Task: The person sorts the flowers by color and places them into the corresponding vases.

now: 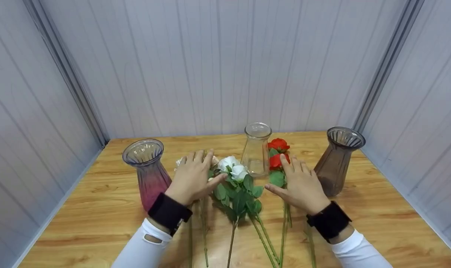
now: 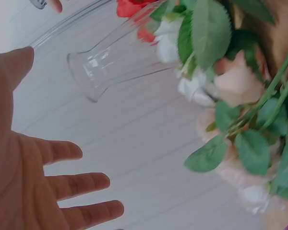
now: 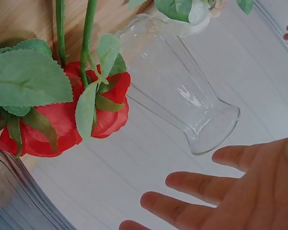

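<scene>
My left hand [image 1: 193,176] hovers, fingers spread, above pale pink flowers [image 2: 240,81] that it partly hides in the head view. My right hand [image 1: 301,182], also spread and holding nothing, is over the stems beside the red flowers [image 1: 278,144]. White roses [image 1: 238,172] with green leaves lie between the hands. A clear glass vase [image 1: 257,149] stands behind them. Left of my left hand is a pink-tinted glass vase [image 1: 151,178]; right of my right hand, a brown-tinted glass vase [image 1: 335,163].
The wooden table [image 1: 98,223] has a ribbed pale wall [image 1: 218,67] along its back and more panels on both sides. Flower stems [image 1: 262,238] stretch toward the near edge.
</scene>
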A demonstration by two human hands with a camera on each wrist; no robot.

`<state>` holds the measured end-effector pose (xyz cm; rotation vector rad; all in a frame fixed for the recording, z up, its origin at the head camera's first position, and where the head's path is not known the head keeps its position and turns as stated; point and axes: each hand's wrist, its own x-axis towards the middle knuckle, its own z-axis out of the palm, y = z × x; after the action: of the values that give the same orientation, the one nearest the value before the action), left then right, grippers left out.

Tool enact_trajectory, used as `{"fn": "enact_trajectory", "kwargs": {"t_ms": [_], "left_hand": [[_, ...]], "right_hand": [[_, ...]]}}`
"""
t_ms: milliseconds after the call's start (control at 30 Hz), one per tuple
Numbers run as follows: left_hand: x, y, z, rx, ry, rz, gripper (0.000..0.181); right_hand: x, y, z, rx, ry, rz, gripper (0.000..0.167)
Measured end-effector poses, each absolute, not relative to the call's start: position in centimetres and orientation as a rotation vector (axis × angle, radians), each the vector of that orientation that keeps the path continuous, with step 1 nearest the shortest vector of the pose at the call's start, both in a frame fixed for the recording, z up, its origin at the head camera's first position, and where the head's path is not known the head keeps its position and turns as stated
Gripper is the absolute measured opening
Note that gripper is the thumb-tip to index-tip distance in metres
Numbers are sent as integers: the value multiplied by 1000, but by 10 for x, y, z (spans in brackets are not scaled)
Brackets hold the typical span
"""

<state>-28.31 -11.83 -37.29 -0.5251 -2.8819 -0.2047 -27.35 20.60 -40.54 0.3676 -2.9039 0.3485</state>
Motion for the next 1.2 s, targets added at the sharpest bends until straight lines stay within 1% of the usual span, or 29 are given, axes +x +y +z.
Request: {"fn": "enact_trajectory", "kwargs": {"t_ms": [167,467,567,833,967,1200], "left_hand": [[-279,-122,-357,-559,-2851,-192,85],[-270,-136,-334,-630,-2692,-165,62],[-267,-145,-322,-610,-2648,-114,57],[-262,-173,-291,-514,-2671,-90,54],[-260,-187,-279,-443,-2697,-94,49],[-255,-214,-272,-269,-2744,-109,40]], "right_hand": [[-271,205,-402,409,-2899,368,108],[-267,200,-405,458,-2910,401,108],[-266,197,-404,477,-2905,439,104],[-266,190,-405,528,-2923,521,86],[-268,185,-407,549,-2936,581,76],[-268,175,-418,567,-2976,665,49]]}}
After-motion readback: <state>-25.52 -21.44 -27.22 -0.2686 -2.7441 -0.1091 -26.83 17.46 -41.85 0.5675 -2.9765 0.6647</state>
